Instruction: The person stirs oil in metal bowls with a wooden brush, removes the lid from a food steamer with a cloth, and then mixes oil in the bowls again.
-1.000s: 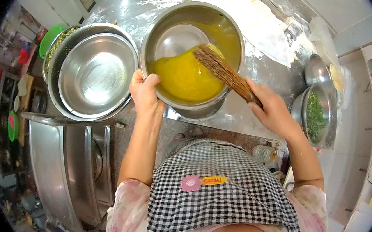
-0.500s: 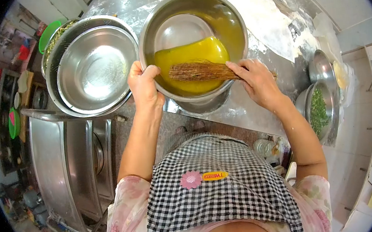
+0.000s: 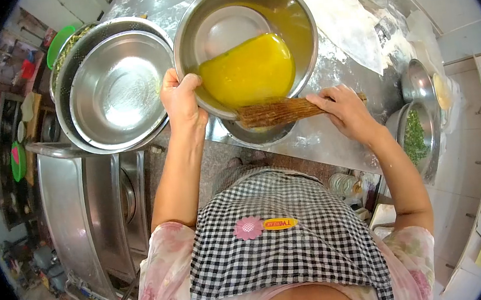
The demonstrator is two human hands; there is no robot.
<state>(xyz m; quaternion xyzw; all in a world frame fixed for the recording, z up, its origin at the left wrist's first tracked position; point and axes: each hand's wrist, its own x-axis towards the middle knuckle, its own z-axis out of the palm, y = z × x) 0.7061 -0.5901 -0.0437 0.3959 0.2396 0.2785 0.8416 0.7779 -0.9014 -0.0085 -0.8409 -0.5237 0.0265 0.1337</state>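
My left hand (image 3: 182,97) grips the rim of a large steel mixing bowl (image 3: 192,29), which tilts toward me. Yellow liquid egg (image 3: 253,72), or something that looks like it, pools in its lower side. In my right hand (image 3: 345,112) is a brown bundle whisk of thin twigs (image 3: 283,111), held by its narrow end. The whisk's bristles lie across the bowl's near rim, over a smaller steel bowl (image 3: 260,137) partly hidden beneath. My right fingers close around the handle.
Nested steel bowls (image 3: 123,92) and a perforated one stand at the left. Flour and dough sheets (image 3: 352,38) cover the counter's back right. Bowls with chopped greens (image 3: 414,137) sit at the right. A metal rack (image 3: 68,209) is at lower left.
The whisk has come out of the yellow liquid toward me, onto the near rim. My right hand has shifted right and down. The big bowl has moved slightly away and tilted.
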